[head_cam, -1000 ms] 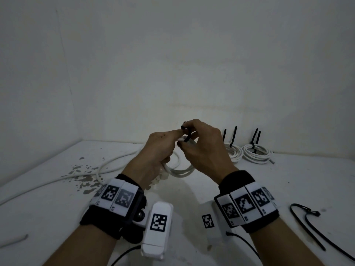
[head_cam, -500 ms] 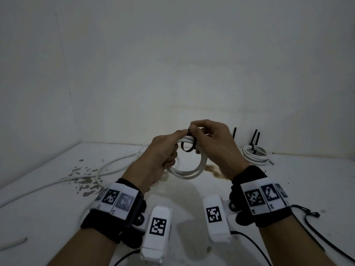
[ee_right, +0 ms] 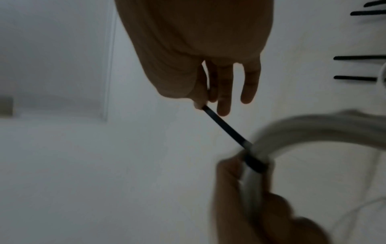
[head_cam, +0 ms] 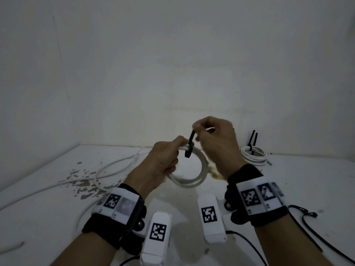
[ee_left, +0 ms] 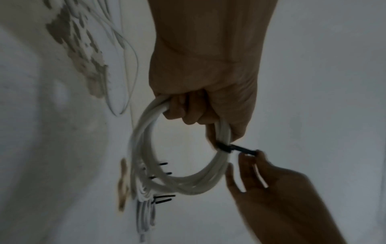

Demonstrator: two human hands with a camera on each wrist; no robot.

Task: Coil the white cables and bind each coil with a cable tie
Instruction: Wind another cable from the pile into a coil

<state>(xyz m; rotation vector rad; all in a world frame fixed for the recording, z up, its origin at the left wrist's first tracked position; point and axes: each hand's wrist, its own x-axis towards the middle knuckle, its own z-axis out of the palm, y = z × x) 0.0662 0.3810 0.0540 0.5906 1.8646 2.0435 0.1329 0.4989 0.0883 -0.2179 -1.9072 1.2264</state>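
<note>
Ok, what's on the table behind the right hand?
A finished white coil with black tie tails standing up from it. The right hand covers whatever lies left of that coil, so more coils there cannot be confirmed.

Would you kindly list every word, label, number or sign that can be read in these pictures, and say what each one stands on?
No readable words, brands or numbers appear in any view.
Left wristband: square black-and-white coded markers, patterns only, one blurred.
Right wristband: the same kind of markers, blurred, with tiny illegible print below.
Two white wrist cameras: one coded marker each, no text.
</note>
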